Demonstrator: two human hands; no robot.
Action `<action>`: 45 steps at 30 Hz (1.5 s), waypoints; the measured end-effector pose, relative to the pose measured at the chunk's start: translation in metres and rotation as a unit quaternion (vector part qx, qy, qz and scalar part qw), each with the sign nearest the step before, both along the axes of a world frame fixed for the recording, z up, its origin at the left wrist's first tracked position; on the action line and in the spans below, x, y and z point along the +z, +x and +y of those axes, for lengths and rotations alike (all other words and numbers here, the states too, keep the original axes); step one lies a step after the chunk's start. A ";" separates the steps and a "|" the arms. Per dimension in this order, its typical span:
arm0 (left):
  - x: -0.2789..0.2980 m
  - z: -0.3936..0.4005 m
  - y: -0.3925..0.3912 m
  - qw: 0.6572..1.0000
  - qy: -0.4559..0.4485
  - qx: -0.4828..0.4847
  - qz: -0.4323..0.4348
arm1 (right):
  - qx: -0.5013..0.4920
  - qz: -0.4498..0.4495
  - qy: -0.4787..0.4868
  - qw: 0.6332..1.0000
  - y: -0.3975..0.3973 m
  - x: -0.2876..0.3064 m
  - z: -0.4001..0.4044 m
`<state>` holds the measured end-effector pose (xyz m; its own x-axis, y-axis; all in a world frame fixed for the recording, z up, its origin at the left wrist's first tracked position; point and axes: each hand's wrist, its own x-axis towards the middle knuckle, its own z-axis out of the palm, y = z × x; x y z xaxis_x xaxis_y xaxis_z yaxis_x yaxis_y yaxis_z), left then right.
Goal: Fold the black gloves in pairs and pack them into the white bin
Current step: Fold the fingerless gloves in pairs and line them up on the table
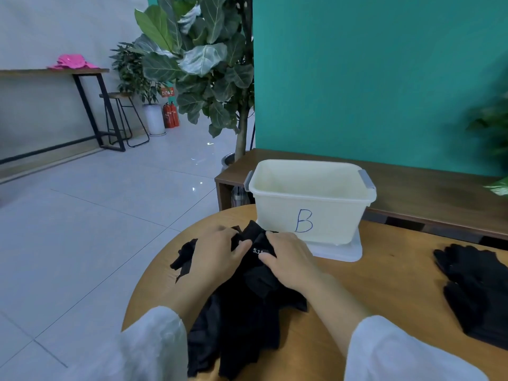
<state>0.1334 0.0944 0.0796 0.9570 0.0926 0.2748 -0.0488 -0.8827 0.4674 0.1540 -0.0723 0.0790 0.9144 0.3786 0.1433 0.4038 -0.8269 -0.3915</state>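
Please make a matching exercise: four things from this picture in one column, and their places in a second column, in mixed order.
Things:
1. white bin
2. glove pile
3. second glove pile
4. pink items

Places:
A. on the far table at the wall
B. under both hands, near table edge
C. on a flat white lid, behind the hands
D. at the right edge of the round table

Pairs: 1-C, 2-B, 3-D, 4-A
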 end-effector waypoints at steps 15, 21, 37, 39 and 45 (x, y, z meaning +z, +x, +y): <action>0.026 -0.004 -0.059 0.976 -0.211 -0.054 -0.021 | -0.066 0.045 0.182 0.980 -0.038 0.017 -0.014; 0.071 -0.005 -0.082 0.930 -0.331 -0.142 0.069 | -0.024 0.139 0.378 0.915 -0.076 0.078 -0.048; 0.112 -0.114 -0.137 0.904 -0.318 -0.261 0.115 | -0.062 0.160 0.298 0.939 -0.183 0.147 -0.165; 0.116 -0.121 -0.140 0.902 -0.321 -0.266 0.109 | -0.063 0.163 0.312 0.934 -0.190 0.153 -0.171; 0.124 -0.137 -0.152 0.902 -0.320 -0.271 0.103 | -0.088 0.141 0.302 0.939 -0.203 0.154 -0.188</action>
<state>-0.0190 -0.0424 0.2036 0.9337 -0.3287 0.1417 -0.2460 -0.3019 0.9210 -0.0494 -0.2600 0.2334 0.9890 0.1458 0.0256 0.0911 -0.4633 -0.8815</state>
